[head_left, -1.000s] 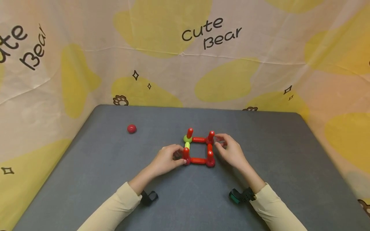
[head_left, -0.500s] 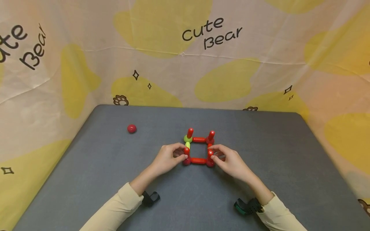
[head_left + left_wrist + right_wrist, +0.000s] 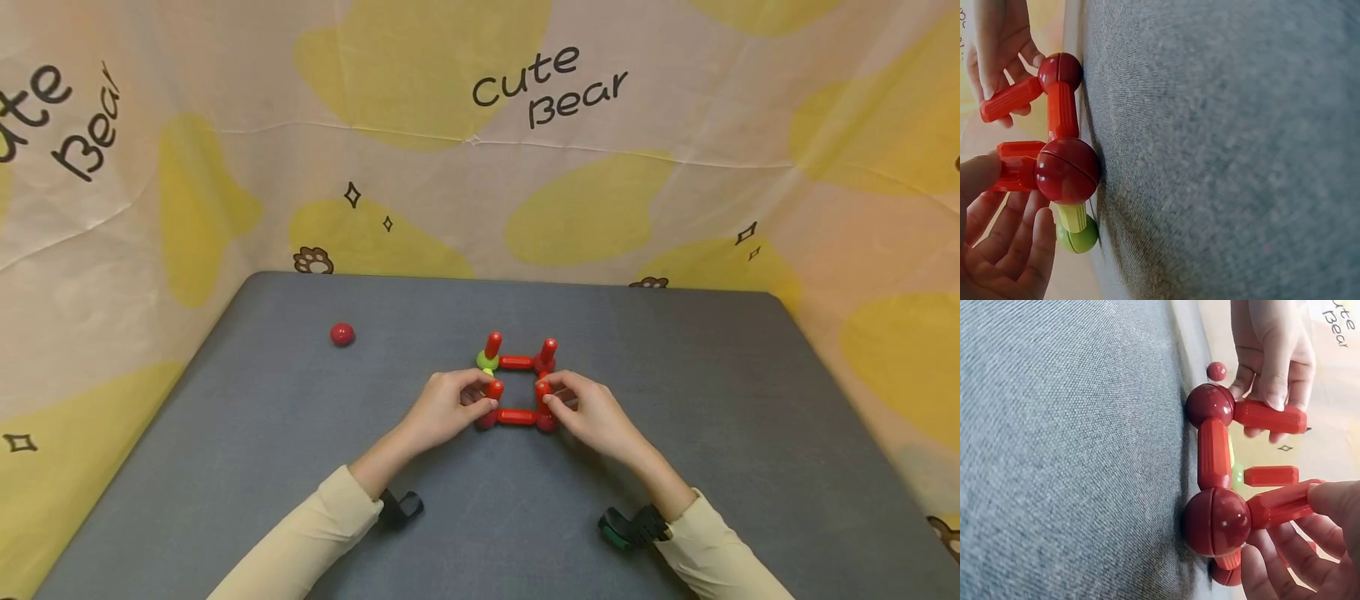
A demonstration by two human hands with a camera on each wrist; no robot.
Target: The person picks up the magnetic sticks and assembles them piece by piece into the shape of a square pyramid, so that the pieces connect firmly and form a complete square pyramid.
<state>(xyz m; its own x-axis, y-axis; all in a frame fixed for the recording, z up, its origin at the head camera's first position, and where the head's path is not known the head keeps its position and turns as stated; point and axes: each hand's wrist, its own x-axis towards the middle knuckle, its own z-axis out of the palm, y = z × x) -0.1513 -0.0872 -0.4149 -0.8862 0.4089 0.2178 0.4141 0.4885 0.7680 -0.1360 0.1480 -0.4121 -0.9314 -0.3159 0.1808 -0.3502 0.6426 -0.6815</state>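
Both hands are working at the near edge of a square frame of rods and balls standing on the grey worktop. The left hand is pinching the near-left upright red rod, thumb and fingers curled round it; this rod is rising from the near-left red ball. The right hand is pinching the near-right upright red rod in the same manner, above the near-right red ball. A horizontal red rod is lying between the two grips, joining those balls. Beyond the left grip a yellow-green rod is running to a green ball. Beyond both grips, two further upright red rods are standing at the far corners. Well away to the far left of the left grip, a loose red ball is sitting on the worktop.
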